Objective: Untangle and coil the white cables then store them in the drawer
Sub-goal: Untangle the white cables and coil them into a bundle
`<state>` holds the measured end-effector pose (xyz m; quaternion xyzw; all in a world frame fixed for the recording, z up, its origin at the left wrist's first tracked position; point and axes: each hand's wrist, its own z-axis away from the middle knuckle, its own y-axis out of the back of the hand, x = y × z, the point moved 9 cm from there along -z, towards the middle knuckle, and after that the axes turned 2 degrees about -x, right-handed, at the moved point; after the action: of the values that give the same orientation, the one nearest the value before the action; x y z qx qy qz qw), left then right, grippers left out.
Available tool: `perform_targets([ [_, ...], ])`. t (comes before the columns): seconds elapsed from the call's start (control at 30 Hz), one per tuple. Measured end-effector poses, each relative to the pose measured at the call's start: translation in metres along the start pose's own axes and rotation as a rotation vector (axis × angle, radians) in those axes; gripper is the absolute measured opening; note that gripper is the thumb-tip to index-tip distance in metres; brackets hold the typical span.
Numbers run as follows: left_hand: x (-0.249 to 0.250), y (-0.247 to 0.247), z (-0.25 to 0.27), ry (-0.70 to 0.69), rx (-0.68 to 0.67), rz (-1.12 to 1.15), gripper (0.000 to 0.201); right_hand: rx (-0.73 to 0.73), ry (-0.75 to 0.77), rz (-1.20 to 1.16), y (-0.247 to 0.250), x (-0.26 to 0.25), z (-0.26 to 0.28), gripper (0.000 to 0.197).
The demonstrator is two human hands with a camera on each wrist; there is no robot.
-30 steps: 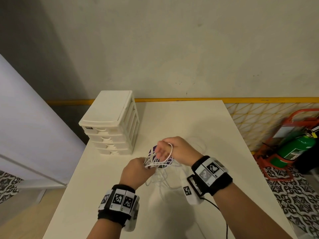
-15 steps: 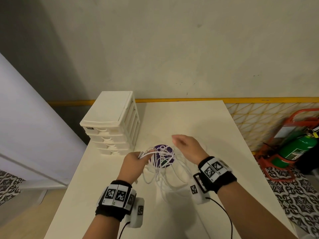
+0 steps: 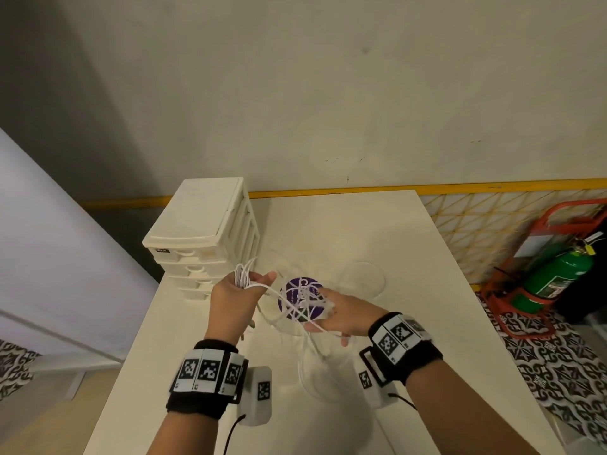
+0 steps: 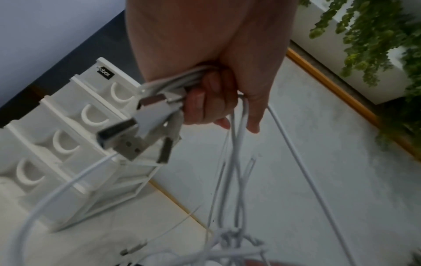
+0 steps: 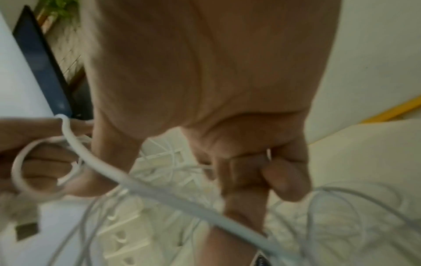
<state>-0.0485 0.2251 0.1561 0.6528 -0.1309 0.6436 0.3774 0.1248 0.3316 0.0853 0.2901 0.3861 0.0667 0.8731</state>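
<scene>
A tangle of white cables (image 3: 295,311) hangs between my hands above the white table (image 3: 345,231), over a purple disc (image 3: 292,292). My left hand (image 3: 236,297) grips a bunch of cable ends, and their USB plugs (image 4: 127,142) stick out of the fist (image 4: 214,100). Strands run down from it to a knot (image 4: 232,235). My right hand (image 3: 341,318) is in the tangle on the right, fingers curled (image 5: 250,171), pinching a thin strand. A thicker cable (image 5: 159,196) crosses under it. The white drawer unit (image 3: 197,218) stands at the left rear, all drawers shut.
More loops of cable lie on the table under and behind my hands. A pale wall panel runs close along the left table edge. On the floor to the right are a green fire extinguisher (image 3: 555,274) in a red stand and yellow mesh (image 3: 476,224).
My hands parted, uncovering the purple disc. The left hand rose up and left with its bunch of cable ends. The right hand swung out, then came back into the tangle.
</scene>
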Motion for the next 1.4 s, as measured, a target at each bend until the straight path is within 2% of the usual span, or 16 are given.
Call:
perform_targets([
  [0.07, -0.004, 0.005, -0.002, 0.000, -0.005, -0.062, 0.031, 0.104, -0.083, 0.041, 0.014, 0.018, 0.000, 0.112],
  [0.13, -0.009, 0.005, -0.001, -0.001, -0.037, -0.110, 0.034, 0.273, -0.118, -0.008, 0.035, 0.031, 0.001, 0.112],
  [0.2, -0.012, 0.003, 0.002, 0.010, -0.061, -0.122, 0.039, 0.490, -0.134, 0.005, 0.060, 0.037, 0.009, 0.091],
  [0.3, -0.011, 0.004, 0.004, 0.030, -0.027, -0.097, 0.038, 0.812, -0.152, -0.002, 0.094, 0.045, 0.029, 0.041],
  [0.47, -0.005, 0.008, 0.002, 0.019, 0.004, -0.112, 0.036, 0.972, -0.162, -0.135, 0.119, 0.077, 0.041, 0.012],
  [0.53, -0.005, 0.010, 0.000, 0.017, -0.001, -0.107, 0.041, 1.001, -0.157, -0.341, 0.122, 0.090, 0.044, 0.021],
  [0.63, -0.005, 0.012, -0.001, 0.008, -0.003, -0.130, 0.043, 0.998, -0.133, -0.613, 0.120, 0.104, 0.044, 0.062],
  [0.73, -0.006, 0.011, 0.000, 0.019, -0.005, -0.126, 0.041, 1.068, -0.032, -0.646, 0.121, 0.105, 0.043, 0.074],
  [0.87, -0.012, 0.017, -0.007, 0.090, -0.010, -0.130, 0.033, 0.743, 0.096, -0.691, 0.102, 0.087, 0.022, 0.050],
  [0.93, -0.019, 0.010, -0.008, 0.128, -0.060, -0.155, 0.035, 0.772, 0.113, -0.628, 0.100, 0.074, 0.026, 0.035],
  [1.0, -0.027, -0.003, -0.005, 0.184, -0.109, -0.145, 0.036, 0.870, 0.237, -0.584, 0.099, 0.044, 0.040, 0.023],
  [1.03, -0.029, -0.009, -0.002, 0.203, -0.130, -0.128, 0.036, 0.837, 0.331, -0.543, 0.094, 0.020, 0.044, 0.019],
  [1.1, -0.029, -0.021, 0.002, 0.214, -0.175, -0.073, 0.035, 0.592, 0.429, -0.375, 0.064, -0.024, 0.035, 0.031],
  [1.17, -0.024, -0.030, 0.005, 0.214, -0.209, 0.007, 0.026, 0.384, 0.434, -0.156, 0.026, -0.046, 0.018, 0.048],
  [1.3, -0.017, -0.018, 0.001, 0.191, -0.170, 0.042, 0.026, 0.297, 0.437, 0.013, -0.015, -0.039, -0.003, 0.049],
  [1.4, -0.025, 0.011, -0.006, 0.204, -0.073, 0.064, 0.026, 0.344, 0.441, -0.149, 0.003, -0.029, 0.002, 0.042],
])
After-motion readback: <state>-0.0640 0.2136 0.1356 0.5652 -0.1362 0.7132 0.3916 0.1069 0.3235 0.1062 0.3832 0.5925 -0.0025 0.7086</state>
